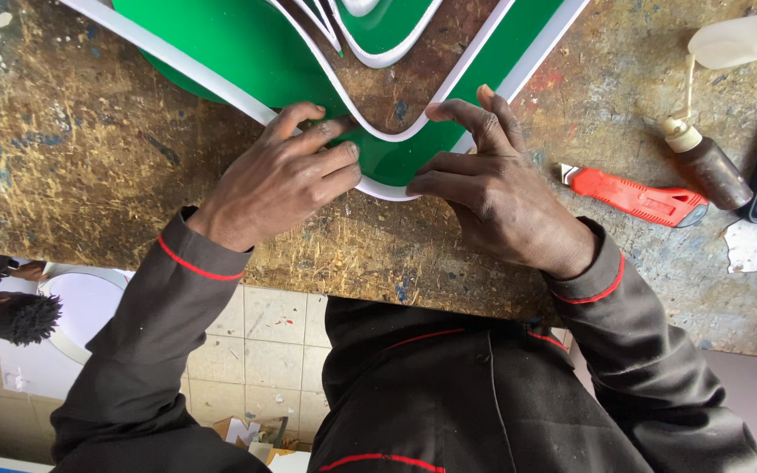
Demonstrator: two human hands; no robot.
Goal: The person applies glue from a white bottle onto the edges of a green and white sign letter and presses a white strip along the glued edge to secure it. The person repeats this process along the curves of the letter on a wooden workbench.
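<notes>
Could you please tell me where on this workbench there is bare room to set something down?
The widest bare stretch of the scuffed wooden workbench lies left of the left hand, below the green sign panel with white edging. A narrower strip runs along the near edge under both hands. Right of the right hand is crowded: red utility knife, brown glue bottle.

red utility knife (634,198), brown glue bottle (707,163) — on the scarred workbench (89,158).
</notes>
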